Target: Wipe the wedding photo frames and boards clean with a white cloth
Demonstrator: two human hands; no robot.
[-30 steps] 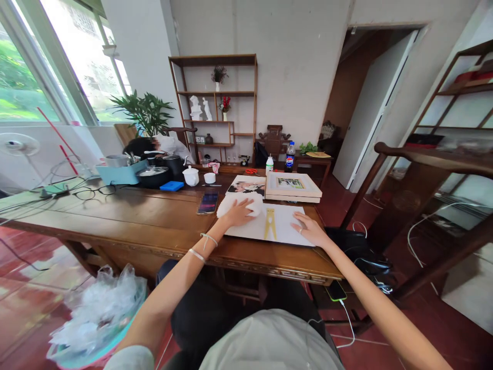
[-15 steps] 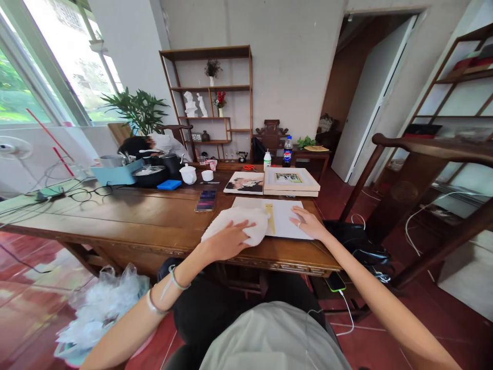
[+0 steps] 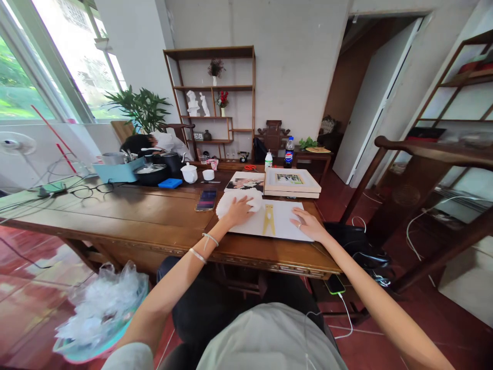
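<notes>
My left hand lies with fingers spread on a crumpled white cloth, pressing it onto the left part of a flat white board. Two bands circle that wrist. At the board's right side rests my right hand, a ring on one finger, its fingers stretched out over the edge. Between the hands, a yellow two-legged shape shows on the board; whether it is printed or a separate piece I cannot tell. The board lies near the front edge of the wooden table.
Behind the board are a picture panel and a framed picture. A phone lies to the left. Farther back stand a white teapot, cup, cola bottle and white bottle. Someone in white sits beyond the pots.
My left hand has slid the white cloth away from me and slightly left, uncovering more of the board and the yellow shape. My right hand has stayed at the board's right side.
</notes>
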